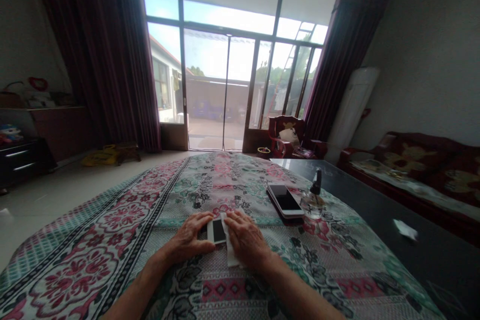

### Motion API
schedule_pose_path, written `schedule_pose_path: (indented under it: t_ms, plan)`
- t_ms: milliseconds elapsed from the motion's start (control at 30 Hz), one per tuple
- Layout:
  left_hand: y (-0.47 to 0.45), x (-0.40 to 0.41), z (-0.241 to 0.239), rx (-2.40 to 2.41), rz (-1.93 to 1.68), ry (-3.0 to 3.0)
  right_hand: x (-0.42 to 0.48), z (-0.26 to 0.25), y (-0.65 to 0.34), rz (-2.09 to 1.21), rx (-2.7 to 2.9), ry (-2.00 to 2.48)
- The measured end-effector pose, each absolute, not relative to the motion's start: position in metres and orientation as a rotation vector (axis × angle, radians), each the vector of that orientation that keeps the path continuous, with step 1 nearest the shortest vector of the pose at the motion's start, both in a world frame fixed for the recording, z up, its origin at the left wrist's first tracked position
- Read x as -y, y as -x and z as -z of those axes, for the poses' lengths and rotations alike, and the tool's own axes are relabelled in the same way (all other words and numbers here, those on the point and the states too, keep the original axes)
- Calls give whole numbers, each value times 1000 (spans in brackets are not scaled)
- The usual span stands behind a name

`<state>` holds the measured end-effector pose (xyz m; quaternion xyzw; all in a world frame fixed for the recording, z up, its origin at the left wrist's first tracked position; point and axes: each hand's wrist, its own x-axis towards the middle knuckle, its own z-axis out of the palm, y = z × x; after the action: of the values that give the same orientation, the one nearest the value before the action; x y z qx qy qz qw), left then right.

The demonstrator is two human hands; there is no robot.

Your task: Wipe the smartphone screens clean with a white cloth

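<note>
A white smartphone point(218, 230) with a dark screen lies on the patterned tablecloth in front of me. My left hand point(189, 234) grips its left side, thumb at the near edge and fingers at the far edge. My right hand point(245, 237) lies over the phone's right part, fingers together on a white tissue point(231, 257). That hand hides the phone's right end and much of the tissue. Farther right lies a larger white phone point(287, 199), dark screen up. Beside it stands a clear bottle point(313, 204) with a black top.
The patterned tablecloth point(150, 240) covers the rounded table. A dark table point(378, 205) adjoins on the right, with a crumpled white piece point(405, 230) on it. Beyond are a wooden armchair point(287, 127), a sofa point(412, 160) and glass doors point(221, 90).
</note>
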<state>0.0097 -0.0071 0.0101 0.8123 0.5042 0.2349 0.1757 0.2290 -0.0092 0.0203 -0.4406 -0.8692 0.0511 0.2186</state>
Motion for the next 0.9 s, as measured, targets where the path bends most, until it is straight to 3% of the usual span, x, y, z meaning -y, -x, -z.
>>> schedule_pose_path:
  t_ms: [600,900]
  plan:
    - [2,9,-9,-1361,-701,-2245,46,-19,-230,-140,2542,1039]
    - [1,8,-11,-1347,-701,-2251,7,-19,-207,-95,2478,1184]
